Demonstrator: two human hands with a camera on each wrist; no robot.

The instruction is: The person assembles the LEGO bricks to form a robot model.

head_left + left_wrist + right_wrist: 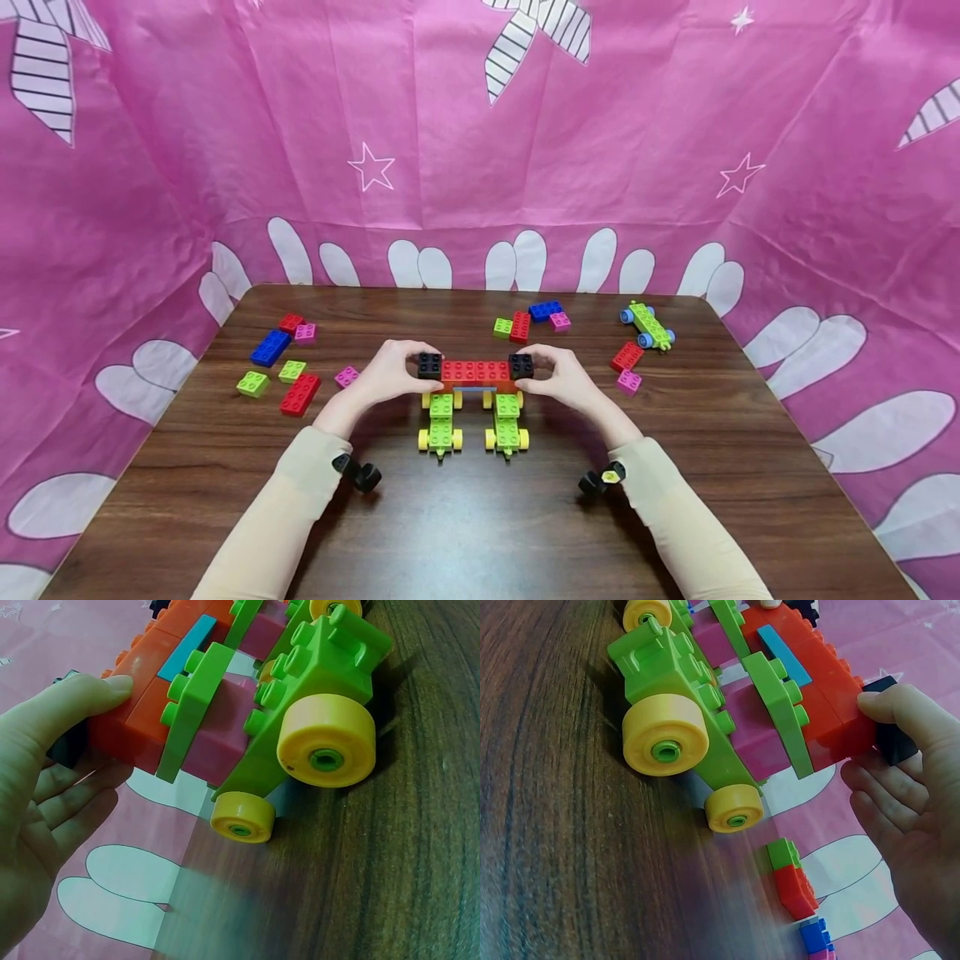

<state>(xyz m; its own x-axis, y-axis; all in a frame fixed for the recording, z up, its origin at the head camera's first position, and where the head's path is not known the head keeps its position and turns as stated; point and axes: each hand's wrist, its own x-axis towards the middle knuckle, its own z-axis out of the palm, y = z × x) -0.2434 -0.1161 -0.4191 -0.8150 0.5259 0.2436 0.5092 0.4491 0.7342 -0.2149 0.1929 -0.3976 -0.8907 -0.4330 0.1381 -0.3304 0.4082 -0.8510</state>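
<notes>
A building-brick model stands in the middle of the table on two green wheeled bases, the left base (440,437) and right base (507,437), with yellow wheels. Pink bricks (217,739) and green bricks (776,705) rise from the bases. Across their tops runs a row of red bricks (475,372), with a blue strip (784,654) on its near side and black bricks (521,365) at both ends. My left hand (390,371) grips the left end, thumb on the red near face. The right end is held likewise by my right hand (558,379); its far fingers are partly hidden.
Loose bricks lie at left, including a blue brick (270,347) and a red brick (301,394). Behind the model sits another group with a red brick (520,327). A green base with blue wheels (648,326) is at the back right, near a pink brick (629,382).
</notes>
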